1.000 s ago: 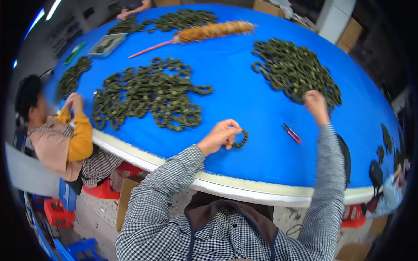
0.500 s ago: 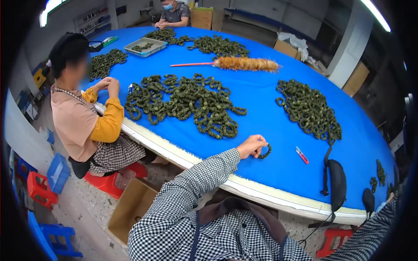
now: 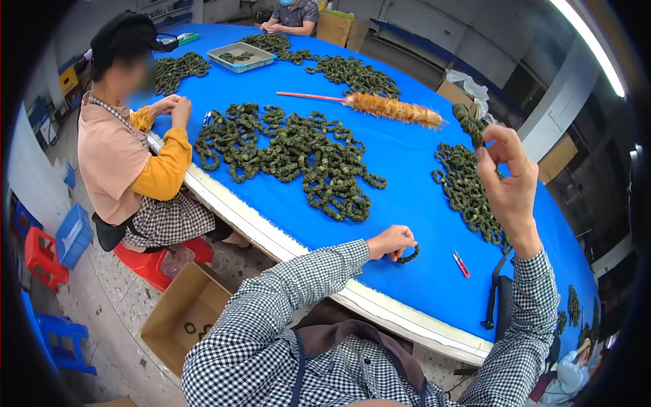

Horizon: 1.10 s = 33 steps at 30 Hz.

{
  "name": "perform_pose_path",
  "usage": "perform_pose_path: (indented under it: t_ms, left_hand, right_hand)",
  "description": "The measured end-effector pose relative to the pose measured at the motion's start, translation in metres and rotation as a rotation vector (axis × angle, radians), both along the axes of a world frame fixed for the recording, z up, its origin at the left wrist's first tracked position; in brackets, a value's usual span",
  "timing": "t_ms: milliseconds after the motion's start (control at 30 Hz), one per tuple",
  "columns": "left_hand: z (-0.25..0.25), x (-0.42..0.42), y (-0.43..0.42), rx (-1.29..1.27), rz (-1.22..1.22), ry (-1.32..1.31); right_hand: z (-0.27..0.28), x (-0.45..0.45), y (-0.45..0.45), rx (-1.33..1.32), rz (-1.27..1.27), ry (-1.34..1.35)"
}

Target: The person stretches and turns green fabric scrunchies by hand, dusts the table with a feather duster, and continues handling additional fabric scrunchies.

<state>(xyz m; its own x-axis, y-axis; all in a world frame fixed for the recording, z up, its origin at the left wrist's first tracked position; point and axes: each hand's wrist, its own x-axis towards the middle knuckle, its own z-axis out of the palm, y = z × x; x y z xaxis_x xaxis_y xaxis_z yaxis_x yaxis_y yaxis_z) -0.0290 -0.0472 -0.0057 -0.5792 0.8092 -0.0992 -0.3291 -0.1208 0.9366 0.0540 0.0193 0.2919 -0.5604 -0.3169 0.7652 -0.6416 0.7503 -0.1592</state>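
Observation:
My left hand (image 3: 391, 242) rests low over the blue tabletop near its front edge. Its fingers are pinched on a small dark green ruffled ring like a scrunchie (image 3: 409, 256). Raised well above the table on the right is my right hand (image 3: 510, 178). Thumb and fingertips pinch a second dark green ruffled piece (image 3: 468, 125), which looks bunched and points up and away. Left of centre, a large pile of green ruffled rings (image 3: 298, 156) lies beyond my left hand. Another pile of rings (image 3: 466, 188) is partly hidden behind my right hand.
Red-handled thread snips (image 3: 461, 264) lie on the blue table (image 3: 400, 197). Farther back are a feather duster (image 3: 393, 110) and a tray (image 3: 241, 58). A co-worker (image 3: 129, 149) sits at left, another person (image 3: 295, 17) at the far side. A cardboard box (image 3: 180, 305) stands on the floor.
My right hand has come up from the lower right edge into full view, holding a green ruffled piece. My left hand keeps its ring in nearly the same place. The camera view has shifted slightly.

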Motion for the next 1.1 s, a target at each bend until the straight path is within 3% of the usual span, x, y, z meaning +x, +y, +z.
perform_pose_path:
  t_ms: [100,233,367,433,567,633,900,1100]
  left_hand:
    - [0.006,0.000,-0.002,-0.029,-0.005,0.004]
    - [0.009,0.005,0.001,-0.070,0.019,-0.069]
    - [-0.001,-0.002,0.006,-0.050,0.016,-0.111]
    - [-0.005,-0.006,0.006,-0.003,0.022,-0.142]
    - [-0.008,-0.013,0.015,0.065,0.052,-0.322]
    - [-0.002,-0.012,0.025,0.080,0.091,-0.349]
    - [0.012,0.007,0.056,0.150,0.060,-0.415]
    - [0.019,0.016,0.060,0.131,0.118,-0.344]
  right_hand:
    - [-0.016,-0.005,0.034,0.040,-0.051,0.045]
    - [-0.065,-0.016,0.112,-0.060,-0.349,-0.036]
    - [-0.197,-0.037,0.219,0.123,-0.646,-0.367]
    - [-0.238,-0.024,0.232,0.160,-0.734,-0.499]
    - [-0.271,0.004,0.211,-0.308,-0.554,-0.635]
    - [-0.276,0.010,0.191,-0.407,-0.472,-0.621]
    - [-0.295,0.009,0.158,-0.544,-0.072,-0.648]
    - [-0.284,0.016,0.152,-0.570,-0.162,-0.880]
